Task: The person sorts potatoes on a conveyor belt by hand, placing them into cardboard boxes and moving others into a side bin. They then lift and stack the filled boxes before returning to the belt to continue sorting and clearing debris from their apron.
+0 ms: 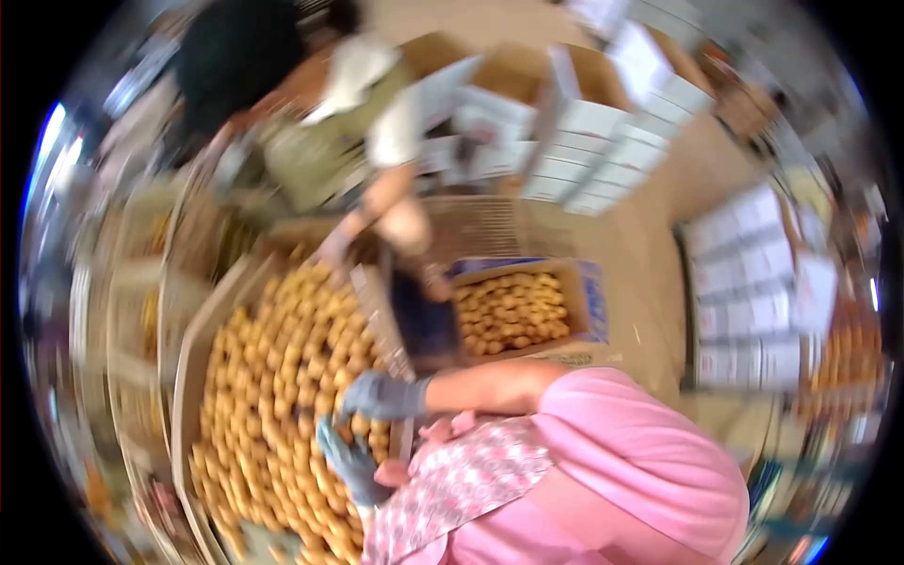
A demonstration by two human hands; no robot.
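Note:
A wide bin with pale raised sides [191, 372] holds a deep heap of oval yellow-brown produce [282, 405], either potatoes or a similar-looking fruit. My right hand [379, 395], in a blue-grey glove, rests low over the near side of the heap, its fingers bent down and blurred; I cannot tell if it grips a piece. Just beside it my left hand [350, 463], gloved in blue with lighter fingertips, lies over the heap with fingers stretched out and apart. Several pieces show between the two hands.
Across the bin, another person [325, 155] leans in with both arms near a packed carton [582, 297] of the same produce. White cartons [593, 141] stand stacked behind, with more white boxes [744, 292] at the right. A slatted wooden frame [141, 282] runs along the left.

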